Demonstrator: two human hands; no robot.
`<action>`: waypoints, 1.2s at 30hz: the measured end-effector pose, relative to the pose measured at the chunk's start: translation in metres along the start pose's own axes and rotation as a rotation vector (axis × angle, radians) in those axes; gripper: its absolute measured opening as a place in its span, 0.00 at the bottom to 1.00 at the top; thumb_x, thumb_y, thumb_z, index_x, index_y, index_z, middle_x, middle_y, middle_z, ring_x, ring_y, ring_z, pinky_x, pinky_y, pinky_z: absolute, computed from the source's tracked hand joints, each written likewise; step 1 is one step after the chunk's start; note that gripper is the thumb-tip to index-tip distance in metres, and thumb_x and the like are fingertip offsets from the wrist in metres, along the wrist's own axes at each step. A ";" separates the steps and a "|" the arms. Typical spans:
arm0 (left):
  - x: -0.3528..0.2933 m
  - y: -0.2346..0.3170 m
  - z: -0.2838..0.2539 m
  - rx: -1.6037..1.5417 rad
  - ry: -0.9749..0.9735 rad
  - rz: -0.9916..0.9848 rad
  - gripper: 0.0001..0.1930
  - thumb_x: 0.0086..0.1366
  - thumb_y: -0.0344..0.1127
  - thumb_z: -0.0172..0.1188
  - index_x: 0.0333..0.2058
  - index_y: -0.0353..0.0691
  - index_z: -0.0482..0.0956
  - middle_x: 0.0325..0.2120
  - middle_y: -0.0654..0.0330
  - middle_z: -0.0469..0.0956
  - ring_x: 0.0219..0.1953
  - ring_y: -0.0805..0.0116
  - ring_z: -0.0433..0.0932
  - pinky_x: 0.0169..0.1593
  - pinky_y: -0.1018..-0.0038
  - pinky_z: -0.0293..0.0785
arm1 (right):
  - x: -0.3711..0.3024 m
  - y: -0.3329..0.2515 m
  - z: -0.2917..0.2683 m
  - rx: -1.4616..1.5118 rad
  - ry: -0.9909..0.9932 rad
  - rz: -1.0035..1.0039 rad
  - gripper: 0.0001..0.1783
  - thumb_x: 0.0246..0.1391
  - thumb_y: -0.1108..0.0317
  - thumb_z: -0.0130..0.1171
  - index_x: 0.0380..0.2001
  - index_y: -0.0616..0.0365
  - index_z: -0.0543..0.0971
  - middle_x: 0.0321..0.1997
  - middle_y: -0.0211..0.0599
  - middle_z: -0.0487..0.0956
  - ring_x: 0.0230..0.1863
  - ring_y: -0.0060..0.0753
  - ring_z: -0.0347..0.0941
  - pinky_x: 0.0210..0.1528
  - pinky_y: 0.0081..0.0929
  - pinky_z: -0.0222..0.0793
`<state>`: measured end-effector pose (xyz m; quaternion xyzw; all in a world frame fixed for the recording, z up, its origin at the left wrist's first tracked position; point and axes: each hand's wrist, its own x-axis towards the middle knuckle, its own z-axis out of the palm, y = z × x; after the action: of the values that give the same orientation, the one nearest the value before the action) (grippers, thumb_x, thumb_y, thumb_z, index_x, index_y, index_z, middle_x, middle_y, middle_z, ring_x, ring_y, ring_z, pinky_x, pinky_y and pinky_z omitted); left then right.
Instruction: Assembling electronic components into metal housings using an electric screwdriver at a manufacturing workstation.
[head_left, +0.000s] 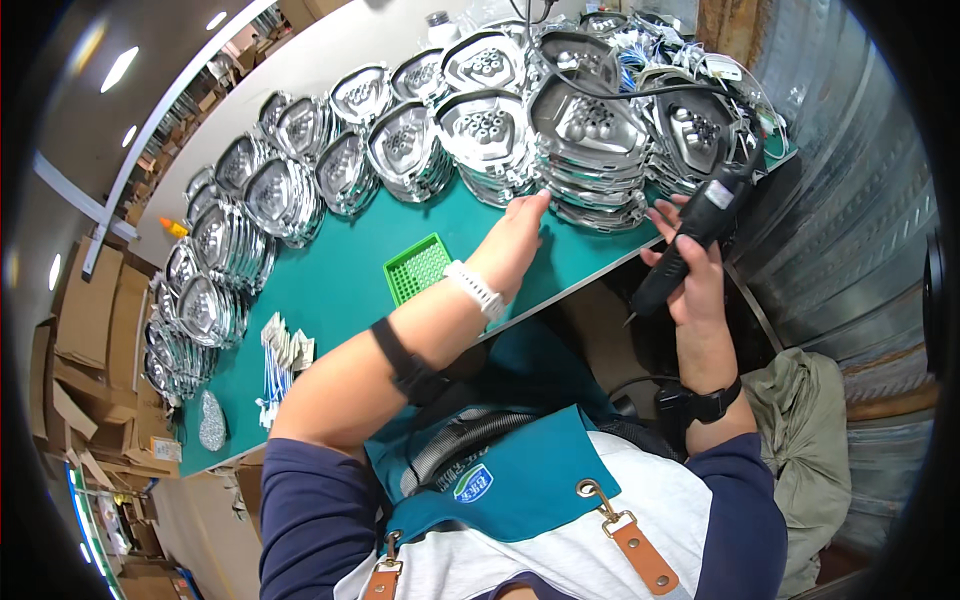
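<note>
A black electric screwdriver [690,240] lies across my right hand [698,280], its thin bit pointing down toward my lap and its cable running from the upper end. Some of the fingers around it are loosely spread. My left hand [515,240] reaches over the green tabletop to the front of a tall stack of shiny silver reflector housings [590,140]. Its fingers look stretched out, with the tips beside the stack's lower edge; whether they touch it I cannot tell. Left of that stands another stack of silver housings [485,140].
More housing stacks [285,200] curve along the table's far and left sides. A green perforated tray [418,268] sits beside my left forearm. White-and-blue wired parts [285,360] and a silvery bundle [211,420] lie near the left edge. Tangled wires [650,50] fill the back right, beside a metal wall [830,150].
</note>
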<state>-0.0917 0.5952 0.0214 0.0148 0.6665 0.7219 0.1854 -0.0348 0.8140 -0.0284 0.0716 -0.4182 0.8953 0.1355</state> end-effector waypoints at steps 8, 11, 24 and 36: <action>0.059 -0.018 0.027 -0.302 0.102 0.158 0.42 0.63 0.59 0.49 0.64 0.36 0.45 0.65 0.53 0.45 0.67 0.62 0.43 0.67 0.68 0.35 | 0.002 0.006 -0.003 -0.203 0.108 -0.044 0.31 0.48 0.73 0.56 0.58 0.57 0.62 0.60 0.36 0.63 0.52 0.27 0.64 0.46 0.32 0.73; 0.055 -0.017 0.033 -0.323 0.072 0.224 0.38 0.63 0.56 0.51 0.63 0.37 0.51 0.64 0.60 0.51 0.66 0.69 0.46 0.66 0.71 0.38 | 0.006 0.007 -0.006 -0.090 0.097 0.076 0.33 0.47 0.73 0.57 0.59 0.57 0.61 0.60 0.35 0.63 0.47 0.23 0.67 0.43 0.29 0.73; 0.024 0.001 0.033 -0.237 0.192 -0.074 0.33 0.54 0.49 0.62 0.55 0.47 0.59 0.59 0.66 0.53 0.59 0.62 0.50 0.57 0.56 0.51 | -0.012 -0.005 -0.017 -0.184 -0.023 0.151 0.36 0.44 0.73 0.56 0.60 0.57 0.60 0.61 0.42 0.65 0.61 0.35 0.62 0.40 0.27 0.75; -0.025 0.001 0.012 -0.470 0.045 -0.213 0.17 0.59 0.41 0.53 0.47 0.50 0.65 0.47 0.66 0.65 0.49 0.66 0.64 0.54 0.51 0.61 | -0.044 -0.034 -0.018 -0.501 -0.134 0.107 0.42 0.35 0.64 0.63 0.58 0.59 0.64 0.61 0.44 0.64 0.56 0.37 0.65 0.41 0.27 0.75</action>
<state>-0.0648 0.5997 0.0292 -0.1150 0.4825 0.8335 0.2436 0.0171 0.8407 -0.0253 0.0730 -0.6381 0.7630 0.0735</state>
